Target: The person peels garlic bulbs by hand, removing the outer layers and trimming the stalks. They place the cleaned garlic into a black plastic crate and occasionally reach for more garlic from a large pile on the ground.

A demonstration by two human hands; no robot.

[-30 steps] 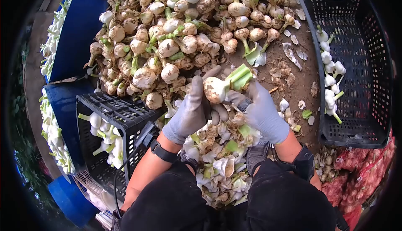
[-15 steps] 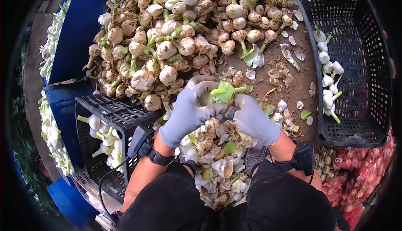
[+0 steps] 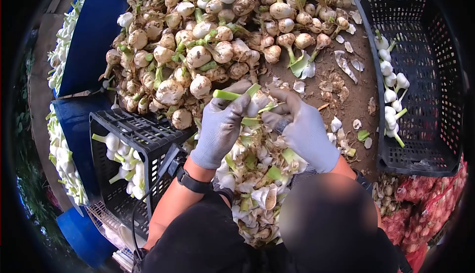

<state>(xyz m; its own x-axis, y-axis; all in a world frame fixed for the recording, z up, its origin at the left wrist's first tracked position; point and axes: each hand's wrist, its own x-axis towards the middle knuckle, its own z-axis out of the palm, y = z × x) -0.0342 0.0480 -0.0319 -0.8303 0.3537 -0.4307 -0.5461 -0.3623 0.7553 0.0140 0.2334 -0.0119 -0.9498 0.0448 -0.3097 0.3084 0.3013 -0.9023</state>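
Note:
Both hands wear grey gloves and meet at the centre. My left hand (image 3: 221,127) pinches the green stem of a garlic bulb (image 3: 256,103), whose white head lies between the hands. My right hand (image 3: 308,132) is curled at the bulb's right side, with a small dark object (image 3: 281,125) at its fingers; what that object is cannot be made out. Strips of green leaf hang by the bulb. Beneath the hands lies a heap of peeled skins and leaves (image 3: 264,198), between my legs.
A large pile of unpeeled garlic (image 3: 198,55) fills the back. Black crates with white bulbs stand right (image 3: 425,161) and left (image 3: 148,139). Blue containers (image 3: 96,40) of garlic line the far left. Red net sacks (image 3: 425,203) lie at the lower right.
The bulb has been turned and its stem now points left. My right hand has shifted slightly right and down, and the leaf between the hands has come partly away.

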